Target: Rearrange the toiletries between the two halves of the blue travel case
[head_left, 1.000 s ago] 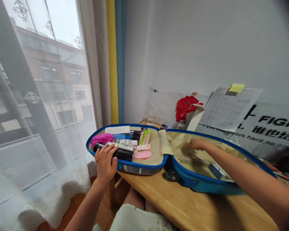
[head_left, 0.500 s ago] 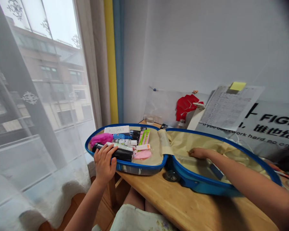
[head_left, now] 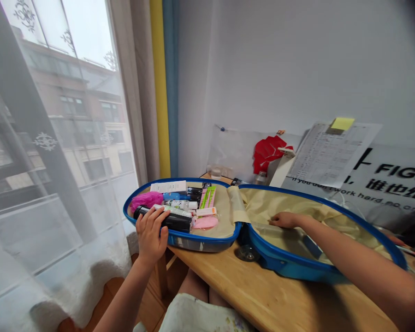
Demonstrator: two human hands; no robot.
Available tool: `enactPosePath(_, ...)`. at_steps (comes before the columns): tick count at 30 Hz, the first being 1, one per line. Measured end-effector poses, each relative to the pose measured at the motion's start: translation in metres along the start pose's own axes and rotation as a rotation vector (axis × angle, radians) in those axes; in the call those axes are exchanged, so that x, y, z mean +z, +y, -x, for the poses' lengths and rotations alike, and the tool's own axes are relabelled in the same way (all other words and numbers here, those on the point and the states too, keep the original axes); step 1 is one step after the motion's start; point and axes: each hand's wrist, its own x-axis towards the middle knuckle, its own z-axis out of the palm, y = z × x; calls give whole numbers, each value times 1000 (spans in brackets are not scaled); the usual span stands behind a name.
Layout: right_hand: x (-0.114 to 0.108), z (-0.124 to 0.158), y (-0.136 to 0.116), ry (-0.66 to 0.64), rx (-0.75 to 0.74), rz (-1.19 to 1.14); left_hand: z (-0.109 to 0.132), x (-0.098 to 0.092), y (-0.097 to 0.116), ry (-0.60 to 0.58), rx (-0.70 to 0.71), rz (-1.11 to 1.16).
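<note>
An open blue suitcase (head_left: 207, 248) lies in two halves on a wooden table. Over the near rim of its left half rests my left hand (head_left: 152, 230), fingers stretched out and touching a black cylindrical bottle (head_left: 174, 222). Around that bottle are a bright pink bundle (head_left: 145, 201), a clear bottle with a white cap (head_left: 180, 204), green-and-pink sachets (head_left: 208, 197), a small white-and-orange box (head_left: 206, 211) and a pale pink flat item (head_left: 206, 222). Inside the right half, my right hand (head_left: 284, 220) has its fingertips closed at the beige lining (head_left: 263, 203).
A long white box (head_left: 168, 186) lies along the left half's far side. The wooden table (head_left: 228, 281) curves in front of my lap. Sheer curtains (head_left: 65, 221) hang at the left. Clipped papers (head_left: 328, 154) and a lettered poster (head_left: 397, 184) are behind the suitcase.
Both hands stay in nearly the same places. The right fingertips have shifted very slightly at the lining, and the whole view has moved a little.
</note>
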Motion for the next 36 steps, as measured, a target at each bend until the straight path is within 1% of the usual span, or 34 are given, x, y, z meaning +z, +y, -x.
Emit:
enactPosePath(4, -2, 1, -6, -29, -35, 34, 0, 1, -1, -2, 0, 0)
enactPosePath(10, -5, 4, -12, 44, -35, -8, 1, 1, -1, -7, -2, 2)
enactPosePath(13, -20, 4, -11, 114, -19, -83, 0, 0, 0, -6, -1, -2)
enactPosePath(15, -36, 4, -14, 192, -11, -141, -1, 0, 1, -5, -3, -3)
enactPosePath(17, -54, 4, -23, 277, -8, -195, -1, 0, 1, -1, -6, -3)
enactPosePath(19, -71, 6, -41, 341, -44, -313, -1, -1, 2, 0, -7, -2)
enactPosePath(21, -83, 11, -68, 353, -141, -483, 0, 0, 1, -2, -10, 0)
enactPosePath(23, -89, 17, -100, 299, -264, -614, 1, 0, 0, -5, -13, 5)
enactPosePath(25, -90, 22, -132, 210, -359, -662, 1, 1, -1, -11, -20, 10)
enactPosePath(28, -84, 24, -169, 87, -463, -667, 1, 1, -1, -13, -18, 11)
enactPosePath(30, -77, 23, -185, 41, -517, -656, 1, 1, 0, -9, -9, 8)
enactPosePath(32, -68, 21, -194, 60, -564, -639, 1, 1, 0, -9, -7, 2)
enactPosePath(34, -57, 19, -200, 116, -600, -585, 1, 1, 0, -11, -8, -4)
enactPosePath(36, -47, 21, -205, 179, -621, -448, 1, 1, 0, -8, -6, -7)
